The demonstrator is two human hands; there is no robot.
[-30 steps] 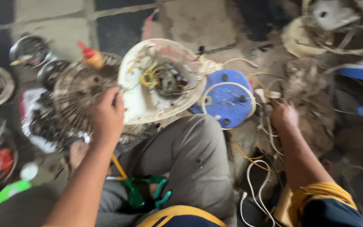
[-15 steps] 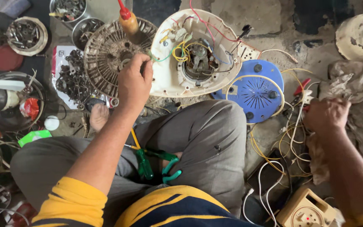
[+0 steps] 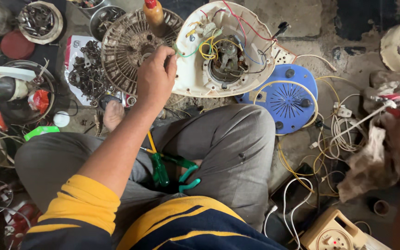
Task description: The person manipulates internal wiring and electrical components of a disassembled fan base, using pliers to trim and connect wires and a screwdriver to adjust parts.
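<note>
Below — two hands (image 3: 155,76), one motor housing (image 3: 223,51)

Bottle (image 3: 154,16) on grille (image 3: 126,46)

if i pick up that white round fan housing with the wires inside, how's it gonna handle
The white housing looks like a rigid shell, so it should lift stiffly. The exposed motor at its centre probably makes it heavy for its size. Its loose coloured wires are floppy and may snag. It leans on the blue disc, so it may rock or tip when nudged.
</note>
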